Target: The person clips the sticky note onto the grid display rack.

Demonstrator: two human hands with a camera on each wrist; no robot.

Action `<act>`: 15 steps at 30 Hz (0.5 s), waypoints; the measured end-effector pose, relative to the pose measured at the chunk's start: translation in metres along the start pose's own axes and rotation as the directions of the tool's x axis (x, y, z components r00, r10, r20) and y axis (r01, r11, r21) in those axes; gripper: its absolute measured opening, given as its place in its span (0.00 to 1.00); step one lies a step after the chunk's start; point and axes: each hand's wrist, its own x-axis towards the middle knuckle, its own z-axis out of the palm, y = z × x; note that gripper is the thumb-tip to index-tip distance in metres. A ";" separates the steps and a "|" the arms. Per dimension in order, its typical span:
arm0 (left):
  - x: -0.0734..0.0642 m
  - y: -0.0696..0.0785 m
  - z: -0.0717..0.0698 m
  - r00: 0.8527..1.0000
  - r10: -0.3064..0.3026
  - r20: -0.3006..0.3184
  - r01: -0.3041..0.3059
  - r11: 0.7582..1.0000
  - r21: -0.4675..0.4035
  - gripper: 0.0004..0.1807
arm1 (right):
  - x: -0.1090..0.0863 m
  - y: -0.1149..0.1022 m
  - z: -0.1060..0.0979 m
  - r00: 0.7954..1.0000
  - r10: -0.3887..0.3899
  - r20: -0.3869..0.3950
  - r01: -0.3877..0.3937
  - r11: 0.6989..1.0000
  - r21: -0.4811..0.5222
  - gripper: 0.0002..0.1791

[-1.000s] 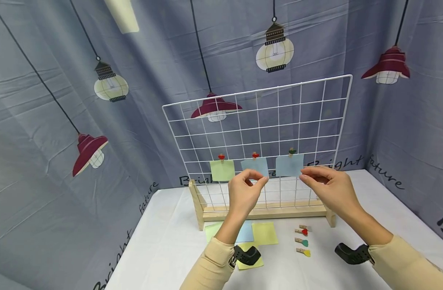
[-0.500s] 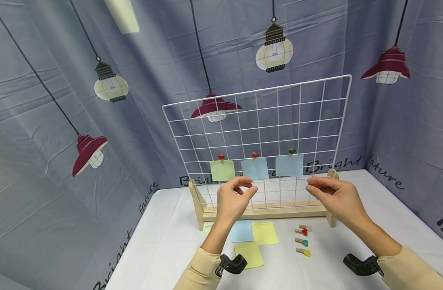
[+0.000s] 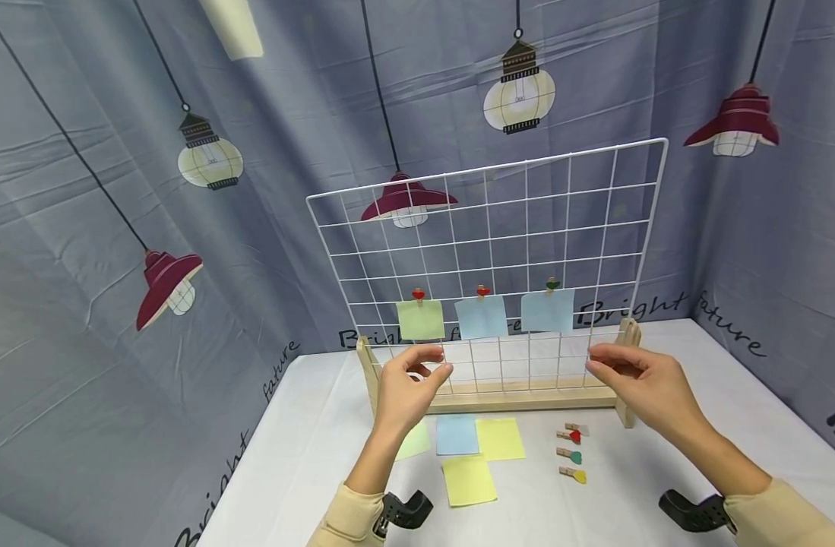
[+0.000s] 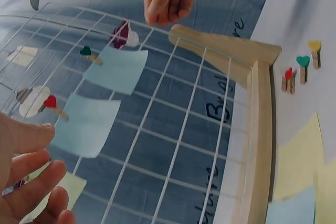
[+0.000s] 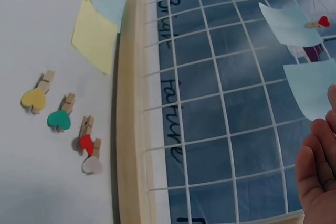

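Observation:
A white wire grid [image 3: 485, 228] stands upright in a wooden base [image 3: 520, 400]. Heart-topped mini clothespins pin a pale green sticky note [image 3: 420, 320], a middle blue note [image 3: 482, 317] and a right blue note [image 3: 548, 311] in a row across it. My left hand [image 3: 405, 391] is raised in front of the grid's lower left, thumb and index finger apart, holding nothing. At the lower right hovers my right hand [image 3: 653, 384], its fingers loosely bent and nothing between them. In the right wrist view its fingers [image 5: 317, 153] are near the right blue note.
On the white table lie a blue note [image 3: 457, 435], a yellow note [image 3: 501, 439], a nearer yellow note [image 3: 469, 481] and a green note [image 3: 415, 441] partly behind my left arm. Several clothespins, including a yellow-hearted clothespin [image 3: 573, 475], form a column to their right. A patterned curtain [image 3: 253, 251] hangs behind.
Both hands have drawn back from the blue notes. The left hand moved left and down, the right hand right and down. The middle blue note is now fully uncovered.

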 end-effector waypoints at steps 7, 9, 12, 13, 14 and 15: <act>-0.005 -0.017 -0.019 0.999 -0.023 -0.023 0.024 0.999 0.045 0.12 | -0.004 0.008 0.001 1.000 0.024 0.014 -0.023 0.998 -0.057 0.22; -0.006 -0.019 -0.024 0.999 -0.025 -0.026 0.027 0.998 0.056 0.12 | -0.005 0.010 0.000 0.999 0.032 0.018 -0.031 0.997 -0.071 0.22; -0.008 -0.023 -0.031 0.999 -0.026 -0.025 0.028 0.997 0.071 0.14 | -0.006 0.014 -0.001 0.999 0.027 0.022 -0.025 0.996 -0.087 0.22; -0.008 -0.025 -0.034 0.999 -0.026 -0.025 0.027 0.997 0.074 0.14 | -0.007 0.015 -0.002 0.999 0.024 0.023 -0.022 0.996 -0.089 0.22; -0.009 -0.027 -0.036 0.999 -0.031 -0.027 0.033 0.996 0.078 0.14 | -0.007 0.016 -0.002 0.999 0.021 0.025 -0.019 0.996 -0.091 0.21; -0.010 -0.029 -0.039 0.999 -0.038 -0.029 0.040 0.996 0.078 0.15 | -0.008 0.017 -0.002 0.999 0.019 0.027 -0.017 0.996 -0.093 0.21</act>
